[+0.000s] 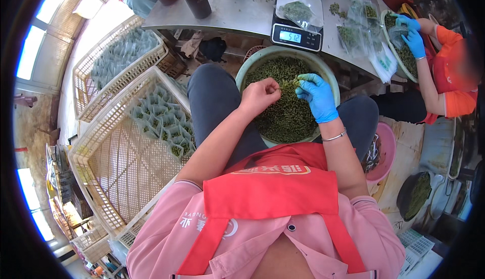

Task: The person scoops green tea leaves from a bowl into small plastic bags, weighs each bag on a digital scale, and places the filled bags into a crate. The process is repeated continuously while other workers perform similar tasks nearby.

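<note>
Currently, the gloved right hand (318,97) pinches a small green peppercorn sprig (297,83) above the pale green basin (328,67); the bare left hand (259,96) has its fingertips together, contents indeterminable. The sprig should handle as light and easily crushed; hold it gently by one end

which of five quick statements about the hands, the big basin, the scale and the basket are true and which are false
1. The left hand and the right hand are over the light green basin. True.
2. Both hands are gloved. False: only the right wears a blue glove.
3. A clear bag with green contents rests on the scale. True.
4. The light green basin holds clear water. False: it holds small green berry-like pieces.
5. Small bags lie in a basket on the person's left. True.
</note>
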### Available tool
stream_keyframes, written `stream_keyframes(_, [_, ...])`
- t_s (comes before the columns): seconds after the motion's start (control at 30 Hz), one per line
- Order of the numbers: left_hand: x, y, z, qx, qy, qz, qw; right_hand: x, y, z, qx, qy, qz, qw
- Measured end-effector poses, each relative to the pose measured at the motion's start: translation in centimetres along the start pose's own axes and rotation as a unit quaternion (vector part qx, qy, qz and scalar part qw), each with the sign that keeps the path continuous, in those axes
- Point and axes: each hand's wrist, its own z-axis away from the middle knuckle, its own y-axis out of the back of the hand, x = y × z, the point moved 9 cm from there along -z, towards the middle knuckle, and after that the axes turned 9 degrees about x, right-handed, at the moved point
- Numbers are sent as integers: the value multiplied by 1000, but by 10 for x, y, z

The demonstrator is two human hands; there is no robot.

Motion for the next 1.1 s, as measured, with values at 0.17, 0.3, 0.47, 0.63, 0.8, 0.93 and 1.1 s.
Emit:
stream_keyframes(0.17, [11, 4, -1, 31, -33, -120, 992, 1, 3, -1, 22, 6, -6, 1000])
stream_keyframes(0.3, [21, 5, -1, 52, -72, -232, 969, 0, 11, -1, 64, 32, 16, 997])
stream_keyframes(0.47, [21, 7, 2, 56, -93, -232, 967, -7, 11, -4, 13, 4, -65, 998])
stream_keyframes(0.63, [19, 1, 5, 40, -102, -217, 970, -22, 5, 9, 26, 34, -35, 998])
stream_keyframes(0.8, [18, -3, 5, 22, -97, -213, 972, -77, 6, -22, 86, 117, -42, 988])
stream_keyframes(0.93, [17, -5, 6, 26, -91, -183, 979, -110, -17, -59, 70, 135, -123, 981])
stream_keyframes(1.1, [-5, -4, 4, 22, -45, -32, 998, -76, 9, -34, 101, 160, 81, 979])
